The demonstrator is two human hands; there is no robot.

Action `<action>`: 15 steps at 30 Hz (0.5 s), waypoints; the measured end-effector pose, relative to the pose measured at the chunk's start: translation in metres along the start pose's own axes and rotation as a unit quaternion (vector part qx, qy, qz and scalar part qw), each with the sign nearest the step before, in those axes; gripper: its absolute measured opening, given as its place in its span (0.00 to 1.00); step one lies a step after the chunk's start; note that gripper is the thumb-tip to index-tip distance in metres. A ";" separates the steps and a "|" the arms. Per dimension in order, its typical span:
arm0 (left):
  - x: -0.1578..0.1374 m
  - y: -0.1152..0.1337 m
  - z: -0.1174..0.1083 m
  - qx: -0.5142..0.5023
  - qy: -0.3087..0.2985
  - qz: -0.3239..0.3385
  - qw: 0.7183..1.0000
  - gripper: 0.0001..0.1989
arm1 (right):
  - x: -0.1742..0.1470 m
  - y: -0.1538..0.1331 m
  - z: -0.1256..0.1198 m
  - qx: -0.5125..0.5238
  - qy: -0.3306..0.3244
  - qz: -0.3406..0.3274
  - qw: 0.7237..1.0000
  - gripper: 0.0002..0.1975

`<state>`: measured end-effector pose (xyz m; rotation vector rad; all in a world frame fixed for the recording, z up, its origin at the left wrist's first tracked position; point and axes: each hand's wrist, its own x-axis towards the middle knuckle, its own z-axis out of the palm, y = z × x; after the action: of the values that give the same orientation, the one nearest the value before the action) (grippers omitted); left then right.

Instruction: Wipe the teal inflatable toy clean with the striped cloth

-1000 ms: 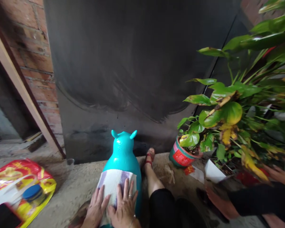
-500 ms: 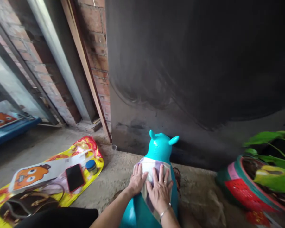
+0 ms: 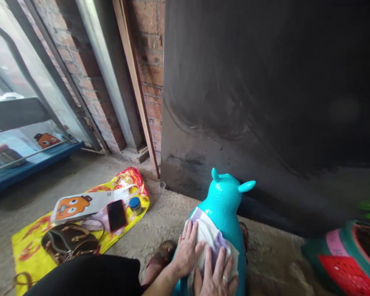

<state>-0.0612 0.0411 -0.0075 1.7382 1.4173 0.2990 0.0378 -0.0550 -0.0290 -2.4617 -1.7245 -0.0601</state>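
A turquoise inflatable animal toy (image 3: 225, 195) with two small ears stands in front of me, its head toward the dark panel. Over its back lies a white and purple cloth (image 3: 210, 230). My left hand (image 3: 188, 250) rests flat on the cloth's left part, fingers spread. Lower and to the right, my right hand (image 3: 216, 273) presses on the cloth with its fingers apart; the wrist is cut off by the frame's bottom edge.
On the left, a yellow plastic sheet (image 3: 27, 246) holds a brown handbag (image 3: 69, 242), a phone (image 3: 116, 216), a blue-lidded jar (image 3: 135, 205) and a white bag (image 3: 98, 201). A dark panel (image 3: 265, 102) rises ahead. A painted plant pot (image 3: 339, 255) stands right. My foot (image 3: 157, 259) is beside the toy.
My view has turned left, so the scene sits farther right. Both hands and the cloth have slid back along the toy toward me, uncovering its neck.
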 end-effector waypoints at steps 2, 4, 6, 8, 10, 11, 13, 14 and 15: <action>0.024 0.008 -0.006 -0.009 0.005 -0.012 1.000 0.38 | 0.031 -0.002 -0.009 -0.001 -0.006 -0.017 1.000 0.31; 0.050 0.015 -0.011 -0.019 0.008 -0.015 1.000 0.38 | 0.064 -0.004 -0.015 0.002 -0.003 -0.027 1.000 0.30; 0.069 0.020 -0.015 -0.024 0.010 -0.010 1.000 0.38 | 0.087 -0.005 -0.019 0.007 0.005 -0.029 1.000 0.31; 0.076 0.022 -0.017 -0.026 0.012 -0.003 1.000 0.37 | 0.094 -0.005 -0.020 0.009 0.013 -0.030 0.999 0.32; 0.068 0.019 -0.015 -0.026 0.014 0.004 1.000 0.37 | 0.083 -0.003 -0.018 0.013 0.019 -0.036 0.999 0.32; 0.059 0.017 -0.014 -0.025 0.014 0.007 1.000 0.37 | 0.071 -0.001 -0.016 0.015 0.018 -0.041 0.999 0.32; 0.032 0.008 -0.009 -0.023 0.011 0.013 1.000 0.38 | 0.039 0.004 -0.010 0.021 0.012 -0.045 0.999 0.32; 0.017 0.003 -0.006 -0.019 0.007 0.017 1.000 0.39 | 0.021 0.007 -0.006 0.024 0.009 -0.041 0.999 0.31; 0.002 -0.003 -0.003 -0.014 0.003 0.020 1.000 0.39 | 0.003 0.010 -0.002 0.025 0.005 -0.035 0.999 0.29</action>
<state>-0.0640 0.0444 -0.0085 1.7459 1.3767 0.3449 0.0488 -0.0556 -0.0279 -2.3618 -1.7845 -0.0365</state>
